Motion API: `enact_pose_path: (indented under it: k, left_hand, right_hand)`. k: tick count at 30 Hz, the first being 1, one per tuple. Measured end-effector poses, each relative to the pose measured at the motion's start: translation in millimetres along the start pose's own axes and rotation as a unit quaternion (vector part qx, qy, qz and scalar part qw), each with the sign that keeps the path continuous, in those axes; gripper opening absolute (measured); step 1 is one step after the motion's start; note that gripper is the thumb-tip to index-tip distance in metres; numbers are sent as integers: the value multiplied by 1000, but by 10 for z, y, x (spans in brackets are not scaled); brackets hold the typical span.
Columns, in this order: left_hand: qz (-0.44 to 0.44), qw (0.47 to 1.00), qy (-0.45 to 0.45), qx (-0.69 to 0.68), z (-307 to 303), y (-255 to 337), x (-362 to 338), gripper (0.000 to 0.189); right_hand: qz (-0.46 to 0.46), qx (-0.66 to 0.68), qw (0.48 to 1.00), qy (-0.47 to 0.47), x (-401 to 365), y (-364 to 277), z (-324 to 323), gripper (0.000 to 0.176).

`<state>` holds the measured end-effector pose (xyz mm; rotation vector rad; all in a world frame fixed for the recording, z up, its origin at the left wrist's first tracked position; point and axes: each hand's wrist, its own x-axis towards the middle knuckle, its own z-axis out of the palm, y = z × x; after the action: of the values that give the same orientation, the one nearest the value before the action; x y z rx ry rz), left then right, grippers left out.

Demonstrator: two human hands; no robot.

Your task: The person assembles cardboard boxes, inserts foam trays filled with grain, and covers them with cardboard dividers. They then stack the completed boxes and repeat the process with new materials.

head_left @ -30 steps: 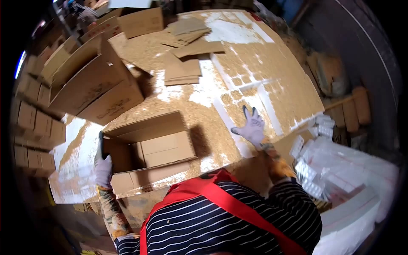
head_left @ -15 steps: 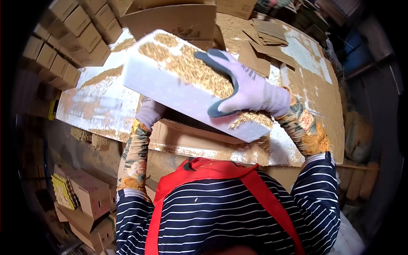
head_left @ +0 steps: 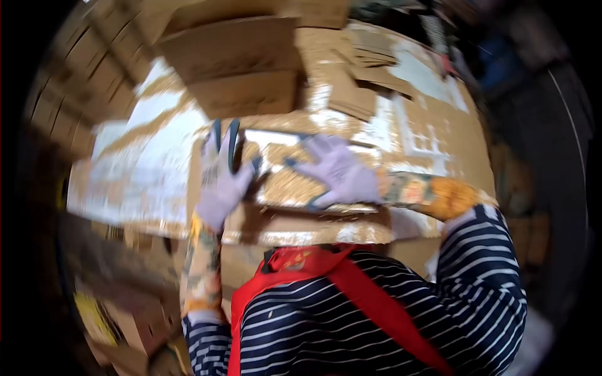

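Note:
A white foam-like block (head_left: 266, 137) with wood shavings (head_left: 282, 172) over its top sits low in a cardboard box (head_left: 295, 224) in front of me. My right hand (head_left: 342, 174), in a pale lilac work glove with dark fingertips, lies spread on the right part of the shavings. My left hand (head_left: 221, 178), gloved alike, is open at the block's left end, fingers pointing away from me. Whether its palm presses on the block or the box edge is hard to tell, as the view is blurred.
A larger open carton (head_left: 235, 62) stands behind the box. Flat cardboard pieces (head_left: 360, 88) lie at the back right of the shavings-strewn table (head_left: 138, 178). Stacked cartons (head_left: 88, 59) rise at the back left, and more cartons (head_left: 135, 319) are below on the left.
The block, tilted and held above the box before, is now down in it and level. My left hand has come out from beneath it to its left end. The view has shifted slightly.

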<state>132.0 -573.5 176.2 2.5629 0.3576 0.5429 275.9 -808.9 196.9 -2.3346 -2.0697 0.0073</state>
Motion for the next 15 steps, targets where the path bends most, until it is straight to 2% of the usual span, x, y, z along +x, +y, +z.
enact_pose_path:
  k: [1, 2, 3, 4, 5, 6, 7, 8, 9, 10, 11, 12, 13, 14, 15]
  left_hand:
    - [124, 992, 10, 16, -85, 255, 22, 82]
    - [202, 977, -65, 38, -51, 309, 21, 76]
    - [256, 956, -141, -20, -27, 406, 57, 67]
    - [283, 941, -180, -43, 167, 278, 52, 63]
    - [253, 934, -247, -44, 360, 130, 66, 63]
    - [270, 916, -296, -22, 441, -2, 100, 58]
    - [503, 820, -249, 112, 449, -155, 191, 53]
    - [508, 812, -282, 63, 548, -305, 239, 48]
    - [266, 871, -408, -59, 538, -119, 243, 56]
    - [256, 865, -432, 9, 532, 92, 274, 63]
    - [241, 858, -446, 75, 586, 306, 304, 70]
    - [337, 824, -436, 136, 687, 484, 331, 76]
    - [426, 777, -419, 198, 768, 620, 369, 82]
    - [420, 728, -495, 220, 890, 739, 400, 79]
    - [431, 702, -526, 209, 1027, 842, 434, 86]
  right_hand:
    - [14, 46, 998, 33, -28, -69, 125, 85]
    - [7, 35, 998, 49, -60, -49, 497, 71]
    - [-3, 55, 998, -7, -41, -16, 801, 63]
    - [-27, 42, 998, 36, -59, 35, 1066, 62]
    - [-50, 26, 995, 79, -81, 87, 1327, 62]
    - [-85, 28, 985, 149, -124, 170, 1587, 61]
    - [-83, 87, 992, 46, -170, 204, 1362, 56]
    - [-12, 155, 987, 30, -230, 233, 706, 49]
    - [54, 234, 971, 14, -286, 294, 215, 42]
    - [156, 281, 918, 233, -598, 513, 207, 35]
    - [242, 305, 812, 435, -1070, 790, 210, 28]
    - [362, 238, 784, 444, -1659, 1167, 199, 34]
    - [530, 135, 757, 357, -2382, 1467, 388, 40]
    - [666, 67, 705, 234, -3070, 1673, 765, 47]
    - [758, 8, 644, 103, -3657, 1818, 1208, 53]
